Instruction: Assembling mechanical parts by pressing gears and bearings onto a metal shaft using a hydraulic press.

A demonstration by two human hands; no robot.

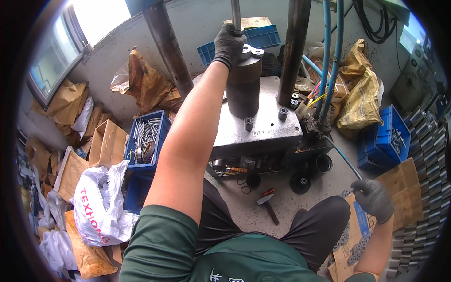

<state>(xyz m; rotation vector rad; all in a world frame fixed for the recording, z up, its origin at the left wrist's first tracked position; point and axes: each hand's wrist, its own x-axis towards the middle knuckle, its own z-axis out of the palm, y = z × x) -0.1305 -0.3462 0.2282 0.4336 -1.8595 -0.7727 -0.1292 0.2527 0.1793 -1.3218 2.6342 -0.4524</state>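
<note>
1. The person's two gloved hands are well apart, one at the press, the other low on the right.
2. The left hand (229, 45) is curled at the lower end of the vertical rod (236, 11), over the top edge of the dark cylinder (243, 89); whether it closes on the rod or on a part beneath cannot be told.
3. Pale link-shaped pieces (253, 50) lie on the cylinder's top, just beside that hand.
4. The right hand (375, 199) is wrapped round the end of the lever (342, 157), which slants down from the press over the floor, near the cardboard (406, 188).
5. The cylinder stands upright on the metal plate (230, 134), set back from its front edge, with a gap between it and the right post (293, 51).
6. One bearing (248, 123) stands before the cylinder; another (283, 113) stands in that gap.
7. Floor (235, 204) shows between the press and the knees, a hammer (268, 207) lying there.
8. The blue bin (164, 134) of metal rods sits close to the left arm.
</note>
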